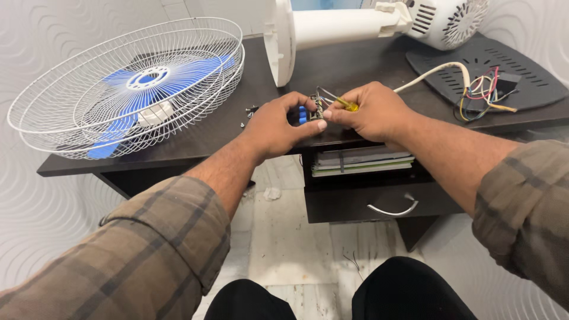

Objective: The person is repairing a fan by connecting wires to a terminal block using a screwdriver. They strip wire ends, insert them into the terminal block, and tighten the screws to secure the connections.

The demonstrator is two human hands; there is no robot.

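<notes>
My left hand [278,124] grips a small switch block with blue buttons [307,112] at the front edge of a dark desk [195,133]. My right hand [373,111] holds a screwdriver with a yellow handle [344,104], its metal shaft pointing at the top of the switch block. The two hands touch at the fingertips. A white cable [435,71] runs from behind my right hand toward coloured wires [483,89] on a dark base plate [504,71].
A white wire fan guard [127,83] with blue blades lies on the desk's left side. The white fan stand and motor housing [367,24] lie across the back. Small screws [249,112] sit near my left hand. Papers [361,160] fill a shelf above a drawer.
</notes>
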